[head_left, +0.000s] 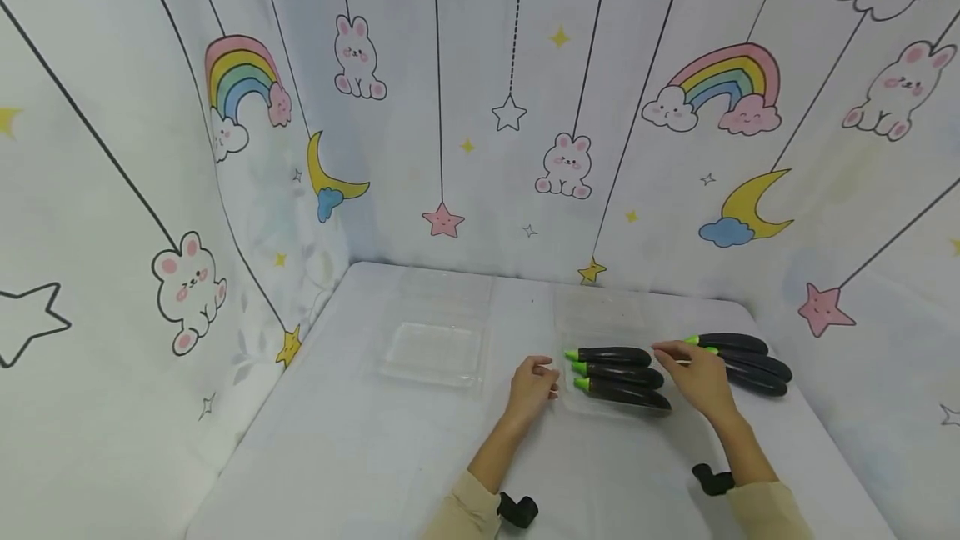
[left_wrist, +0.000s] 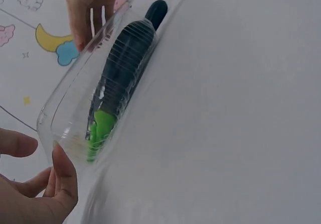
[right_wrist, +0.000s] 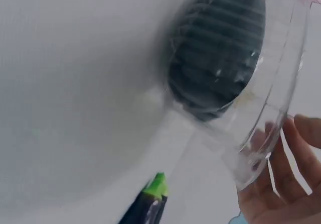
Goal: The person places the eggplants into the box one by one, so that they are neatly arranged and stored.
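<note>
Three dark eggplants (head_left: 617, 376) with bright green stems lie side by side in a clear plastic clamshell box (head_left: 600, 412). My left hand (head_left: 531, 390) is at the box's left end, its fingertips right at the rim with the thumb apart. At the opposite end, my right hand (head_left: 697, 373) has its fingers extended along the clear wall. In the right wrist view, fingers (right_wrist: 281, 174) show partly through the plastic. The left wrist view shows an eggplant (left_wrist: 123, 63) through the box's ribbed side, its tip sticking out past the far end.
Three more eggplants (head_left: 746, 365) lie on the white table (head_left: 337, 457) to the right of my right hand. Another clear box (head_left: 435, 352) stands at the left with its lid folded back. A patterned cloth wall (head_left: 480, 148) rises behind the table.
</note>
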`<state>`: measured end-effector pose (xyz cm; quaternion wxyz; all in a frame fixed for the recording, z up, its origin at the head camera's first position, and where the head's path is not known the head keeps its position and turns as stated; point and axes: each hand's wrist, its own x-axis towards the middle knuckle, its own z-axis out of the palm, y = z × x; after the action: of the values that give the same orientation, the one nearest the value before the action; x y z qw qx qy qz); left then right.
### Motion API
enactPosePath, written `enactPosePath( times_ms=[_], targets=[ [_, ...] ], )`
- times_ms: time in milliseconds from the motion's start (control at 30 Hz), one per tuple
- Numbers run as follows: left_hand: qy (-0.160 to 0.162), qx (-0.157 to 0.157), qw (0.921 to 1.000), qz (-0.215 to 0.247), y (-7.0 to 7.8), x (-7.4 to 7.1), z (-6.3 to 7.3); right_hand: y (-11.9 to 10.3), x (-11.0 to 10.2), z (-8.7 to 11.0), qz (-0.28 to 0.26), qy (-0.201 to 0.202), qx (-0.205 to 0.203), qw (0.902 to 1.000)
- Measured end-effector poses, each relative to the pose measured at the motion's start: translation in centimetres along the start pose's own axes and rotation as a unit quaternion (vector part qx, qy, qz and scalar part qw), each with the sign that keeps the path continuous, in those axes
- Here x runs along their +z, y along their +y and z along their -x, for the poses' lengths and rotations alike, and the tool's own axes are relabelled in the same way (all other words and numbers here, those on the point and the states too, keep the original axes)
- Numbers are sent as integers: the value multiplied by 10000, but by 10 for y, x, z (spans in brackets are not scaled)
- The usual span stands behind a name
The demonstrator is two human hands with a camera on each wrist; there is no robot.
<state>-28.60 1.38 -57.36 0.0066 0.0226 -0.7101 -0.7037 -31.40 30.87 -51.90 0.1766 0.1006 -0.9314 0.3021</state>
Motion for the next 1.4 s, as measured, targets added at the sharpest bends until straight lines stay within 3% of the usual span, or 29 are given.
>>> enactPosePath(
  times_ms=[200,333,433,667,833,1033,1133,1400],
  targets=[
    [144,403,9971,-634,14,-3,-15,18,-4,-10,136,382,737,9965],
    [99,398,9968,-691,19,-4,-28,30,-5,-19,-15,60,1224,9925],
    [105,372,9949,-932,17,-3,-39,34,-7,-25,-413,-362,1449,9879],
    [243,159,9908,-1325,11,3,-61,43,-9,-38,-1430,-1056,1798,9675],
    [223,72,9940,-1066,12,6,-74,51,-5,-44,-1911,-1386,2102,9487],
    [206,-105,9991,-362,14,10,-86,63,2,-51,-2126,-1639,2280,9359],
    [188,-148,9997,-18,12,14,-91,69,4,-53,-2389,-1790,2372,9244],
    [-39,-325,9972,673,5,18,-96,78,9,-51,-3136,-2322,2123,8959]
  ],
)
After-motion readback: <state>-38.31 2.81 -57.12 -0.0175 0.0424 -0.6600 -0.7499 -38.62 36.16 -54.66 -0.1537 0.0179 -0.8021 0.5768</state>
